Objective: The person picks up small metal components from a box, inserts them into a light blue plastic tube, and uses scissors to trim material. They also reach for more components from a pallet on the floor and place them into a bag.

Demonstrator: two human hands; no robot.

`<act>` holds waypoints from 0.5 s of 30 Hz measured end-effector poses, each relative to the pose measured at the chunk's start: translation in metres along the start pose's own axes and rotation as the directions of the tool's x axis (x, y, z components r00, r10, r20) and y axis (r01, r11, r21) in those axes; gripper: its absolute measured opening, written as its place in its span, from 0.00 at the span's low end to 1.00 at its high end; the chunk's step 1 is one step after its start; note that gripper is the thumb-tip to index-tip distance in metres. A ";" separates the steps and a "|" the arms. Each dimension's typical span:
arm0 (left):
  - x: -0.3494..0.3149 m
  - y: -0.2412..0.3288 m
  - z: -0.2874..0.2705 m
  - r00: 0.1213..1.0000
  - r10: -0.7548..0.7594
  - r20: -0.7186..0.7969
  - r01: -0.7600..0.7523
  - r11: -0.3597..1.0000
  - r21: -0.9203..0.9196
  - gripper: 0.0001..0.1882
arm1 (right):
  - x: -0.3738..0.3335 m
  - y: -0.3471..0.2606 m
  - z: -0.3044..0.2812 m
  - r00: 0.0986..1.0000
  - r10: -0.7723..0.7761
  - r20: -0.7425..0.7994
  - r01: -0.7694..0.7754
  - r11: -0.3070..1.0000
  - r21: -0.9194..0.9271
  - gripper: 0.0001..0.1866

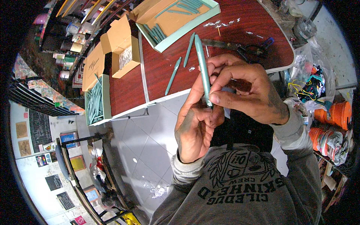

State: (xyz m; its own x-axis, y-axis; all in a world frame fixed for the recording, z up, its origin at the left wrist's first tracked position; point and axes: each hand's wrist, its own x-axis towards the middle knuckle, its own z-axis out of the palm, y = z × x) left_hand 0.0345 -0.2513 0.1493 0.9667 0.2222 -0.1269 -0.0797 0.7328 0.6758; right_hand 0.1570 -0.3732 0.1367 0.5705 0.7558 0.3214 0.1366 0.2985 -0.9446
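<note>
Pen [202, 71]: teal, slim, near upright over the table [165, 71] edge, at centre of view. Left hand [195, 125]: clasped round the pen's lower end from 7 o'clock. Right hand [245, 92]: fingertips [215, 98] pinching the pen's lower part from 3 o'clock. Two loose pens [173, 75] lie on the table at 10 o'clock of the hands. Tray [176, 22] of pens at 12 o'clock. Box [98, 100] of pens at 9 o'clock. Scissors [255, 48] at 1 o'clock.

The hands [221, 101] hide the teal stick's [202, 67] lower end.
</note>
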 end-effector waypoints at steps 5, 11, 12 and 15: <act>-0.001 0.001 0.015 0.993 0.007 -0.120 -0.006 1.000 0.011 0.43 | -0.003 -0.001 -0.002 0.999 0.031 0.039 -0.027 0.996 -0.090 0.06; -0.014 -0.038 -0.023 0.943 0.295 -0.156 -0.222 0.904 0.366 0.34 | -0.030 0.004 -0.009 0.992 -0.017 -0.125 -0.006 0.984 -0.179 0.05; -0.015 -0.041 -0.025 0.934 0.323 -0.152 -0.235 0.876 0.422 0.33 | -0.036 0.002 -0.011 0.994 -0.003 -0.107 -0.027 0.960 -0.280 0.05; -0.020 -0.046 -0.023 0.917 0.386 -0.105 -0.251 0.758 0.602 0.31 | -0.043 0.001 -0.013 0.998 0.057 -0.040 -0.067 0.946 -0.318 0.06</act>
State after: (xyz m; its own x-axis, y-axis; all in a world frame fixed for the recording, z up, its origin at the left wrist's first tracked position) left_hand 0.0130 -0.2751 0.1041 0.8299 0.5537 0.0685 -0.1562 0.1126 0.9813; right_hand 0.1433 -0.4136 0.1211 0.6096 0.7475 0.2638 0.3483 0.0462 -0.9362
